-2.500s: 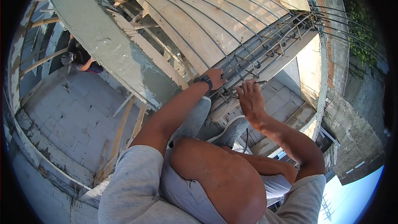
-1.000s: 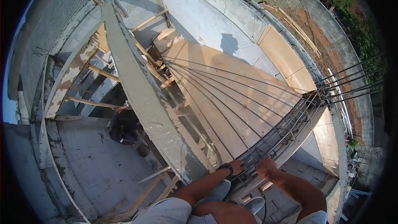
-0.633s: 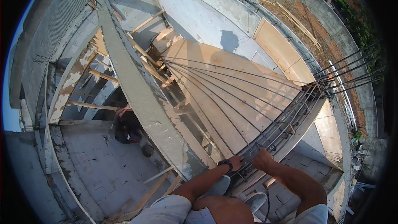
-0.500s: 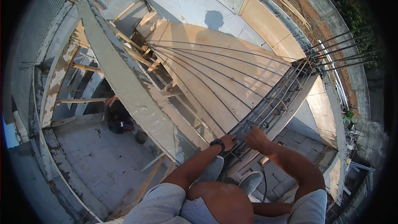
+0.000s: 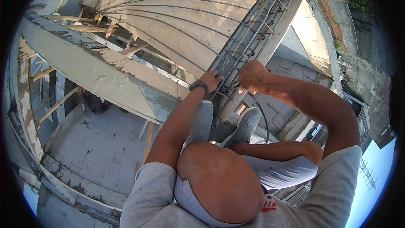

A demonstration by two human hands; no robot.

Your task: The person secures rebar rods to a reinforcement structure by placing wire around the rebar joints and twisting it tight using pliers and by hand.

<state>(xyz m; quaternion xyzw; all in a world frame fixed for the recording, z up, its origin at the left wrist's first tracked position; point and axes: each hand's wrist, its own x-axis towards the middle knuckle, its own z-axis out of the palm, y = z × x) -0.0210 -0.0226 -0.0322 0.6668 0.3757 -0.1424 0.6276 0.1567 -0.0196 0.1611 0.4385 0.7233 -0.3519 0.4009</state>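
Observation:
Several thin steel rebars (image 5: 177, 25) fan out across a plywood panel and meet a long rebar cage (image 5: 249, 31) set in the beam form. At the near end of the cage, my left hand (image 5: 209, 80), with a dark watch on its wrist, is closed around a rebar end. My right hand (image 5: 252, 76) makes a fist just right of the cage, above the form's edge board. What that fist holds is hidden by the fingers. My shoes (image 5: 247, 124) are planted below both hands, either side of the beam.
A broad grey concrete beam (image 5: 97, 74) runs along the left, with wooden props (image 5: 57, 105) beyond it. Far below is a block-paved floor (image 5: 97, 143), where another person (image 5: 93, 102) is partly visible. Right of the form there is a drop to more blocks (image 5: 280, 93).
The head view has tipped down and shifted, showing more of my legs. My right hand has turned and its elbow is raised farther out. The left hand stays at the cage's near end.

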